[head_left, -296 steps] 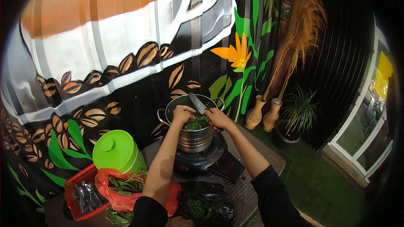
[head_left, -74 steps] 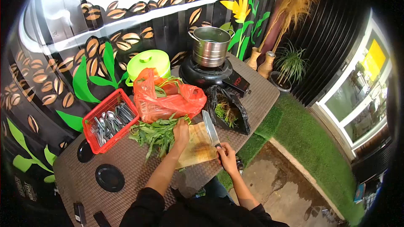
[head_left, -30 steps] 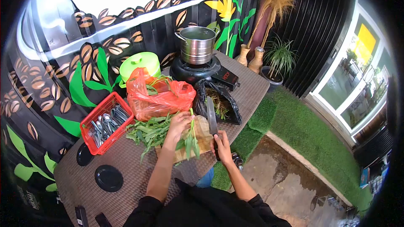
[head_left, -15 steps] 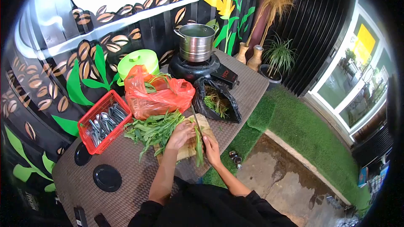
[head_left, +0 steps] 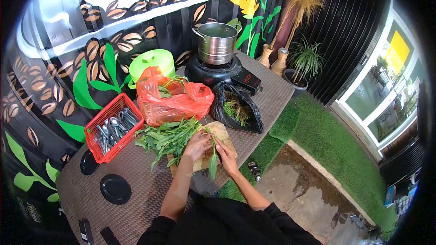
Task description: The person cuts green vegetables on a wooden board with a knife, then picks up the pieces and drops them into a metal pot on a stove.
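One leafy stem hangs beside the left grip, seemingly pinched there.

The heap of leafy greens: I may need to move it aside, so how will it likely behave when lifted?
The heap of leafy greens will probably flop, as its long leaves sprawl on the table. It looks light for its spread, being mostly thin leaves. Pieces may slip out, since the leaves splay loosely, some over the chopping board.
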The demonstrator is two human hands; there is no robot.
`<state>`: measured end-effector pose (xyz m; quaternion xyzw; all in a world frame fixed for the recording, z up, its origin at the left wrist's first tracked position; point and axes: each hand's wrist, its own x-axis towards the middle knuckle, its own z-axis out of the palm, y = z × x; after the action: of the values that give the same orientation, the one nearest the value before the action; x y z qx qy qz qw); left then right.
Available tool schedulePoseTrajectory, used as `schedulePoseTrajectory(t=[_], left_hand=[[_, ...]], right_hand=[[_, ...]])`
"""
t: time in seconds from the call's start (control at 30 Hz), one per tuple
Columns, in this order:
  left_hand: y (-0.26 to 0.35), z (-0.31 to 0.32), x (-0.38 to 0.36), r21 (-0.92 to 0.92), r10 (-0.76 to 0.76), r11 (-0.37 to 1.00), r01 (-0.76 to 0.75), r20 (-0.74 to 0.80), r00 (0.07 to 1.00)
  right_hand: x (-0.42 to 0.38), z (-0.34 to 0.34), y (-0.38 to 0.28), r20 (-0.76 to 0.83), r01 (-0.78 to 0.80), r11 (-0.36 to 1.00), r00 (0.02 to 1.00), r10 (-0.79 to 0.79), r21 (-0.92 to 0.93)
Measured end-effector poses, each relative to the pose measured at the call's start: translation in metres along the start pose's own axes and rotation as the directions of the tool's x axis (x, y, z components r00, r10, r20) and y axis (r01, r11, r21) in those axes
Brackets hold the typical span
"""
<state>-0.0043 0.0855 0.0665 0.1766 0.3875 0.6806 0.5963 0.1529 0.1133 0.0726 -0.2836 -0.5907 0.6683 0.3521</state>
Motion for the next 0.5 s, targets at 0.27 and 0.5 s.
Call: schedulePoseTrajectory(t=[0.27,0.5], left_hand=[[-0.019,-0.02,0.013,-0.125,0.07,0.989,-0.079,-0.07,0.995],[-0.026,-0.012,0.006,-0.129,0.294,0.929,-0.347,-0.309,0.904]], right_hand=[[0.011,0.009,0.011,-0.042,-0.016,1.0,0.999,0.015,-0.023],[0.041,0.007,0.051,-0.226,0.173,0.969,0.951,-0.211,-0.178]])
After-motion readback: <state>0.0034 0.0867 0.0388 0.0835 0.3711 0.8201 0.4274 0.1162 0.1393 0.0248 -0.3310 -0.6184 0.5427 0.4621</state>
